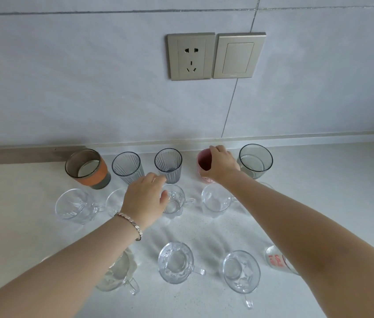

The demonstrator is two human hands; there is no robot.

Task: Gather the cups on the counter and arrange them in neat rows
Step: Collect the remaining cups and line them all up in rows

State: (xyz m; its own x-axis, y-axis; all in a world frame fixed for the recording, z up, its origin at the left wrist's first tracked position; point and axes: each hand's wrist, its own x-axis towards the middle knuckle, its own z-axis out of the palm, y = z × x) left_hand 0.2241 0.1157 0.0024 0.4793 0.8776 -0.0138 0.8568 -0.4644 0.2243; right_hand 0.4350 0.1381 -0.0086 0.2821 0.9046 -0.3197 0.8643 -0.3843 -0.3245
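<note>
Right hand: the right hand [220,165] grips the pink cup [204,160], thumb on the near side and fingers over the far rim.
Pink cup: it stands upright on the counter [204,230], in the back row at the foot of the wall.
Beside the right hand: a smoky tumbler [255,160] stands just to its right. A ribbed grey glass [168,165] stands near on its left.
Left hand: the left hand [144,198] is over the middle row with its fingers loosely bent. The thumb is at the rim of a clear handled mug [174,203]; whether it holds the mug cannot be told. A bracelet [131,226] circles the wrist.
Around the left hand: the ribbed grey glass is just beyond the fingertips. A second ribbed glass [127,167] is beyond the knuckles, and an orange-sleeved glass [87,168] farther left. A half-hidden mug [113,200] shows at the hand's left edge, with a far-left mug [76,206] beside it. A right-side mug [216,200] sits next to the right forearm.
Nearer than both hands: a centre front mug [175,262] and a right front mug [241,271] lie between the forearms. A left front mug [117,274] is partly under the left forearm. A red-printed glass [275,260] is at the right forearm's edge.
Wall beyond: a socket [189,56] and a switch [238,55] sit side by side, well above the cups.
</note>
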